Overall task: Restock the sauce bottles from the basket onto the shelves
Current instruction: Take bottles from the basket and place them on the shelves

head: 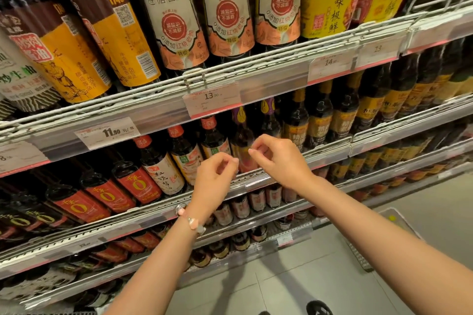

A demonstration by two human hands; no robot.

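Here both hands are empty: the left hand [217, 170] and right hand [277, 158] hover loosely curled, thumb near fingertips, just before the front edge of the middle shelf [258, 179], likely between placements. The bottles [163, 163] there stand upright in rows, long axes vertical, labels outward. The basket isn't identifiable.
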